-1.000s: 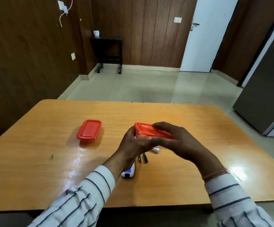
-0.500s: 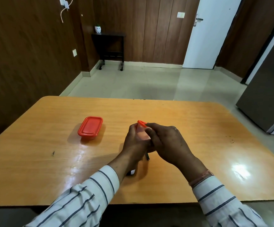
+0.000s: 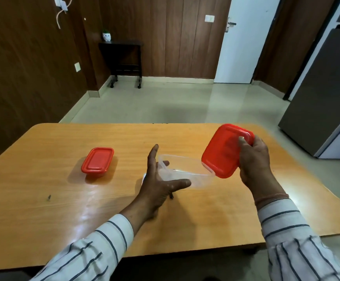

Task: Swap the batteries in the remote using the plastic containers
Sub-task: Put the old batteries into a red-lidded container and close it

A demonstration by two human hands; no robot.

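My right hand (image 3: 254, 159) grips a red lid (image 3: 224, 151), tilted and lifted off to the right above the table. The clear plastic container (image 3: 187, 173) that it came from is open, and my left hand (image 3: 159, 183) holds its left end between thumb and fingers, just over the table. A second container with its red lid on (image 3: 97, 162) sits on the table to the left. A dark battery tip (image 3: 171, 196) pokes out under my left hand. The remote is almost fully hidden behind that hand; only a white sliver (image 3: 144, 177) shows.
The wooden table (image 3: 43, 209) has rounded corners, its near edge close to me. A small dark speck (image 3: 49, 197) lies at the left. A grey fridge (image 3: 327, 98) stands beyond the table's right side, on the tiled floor.
The lid has come off the container. My right hand carried it up and to the right, while my left hand kept the clear base in the middle.
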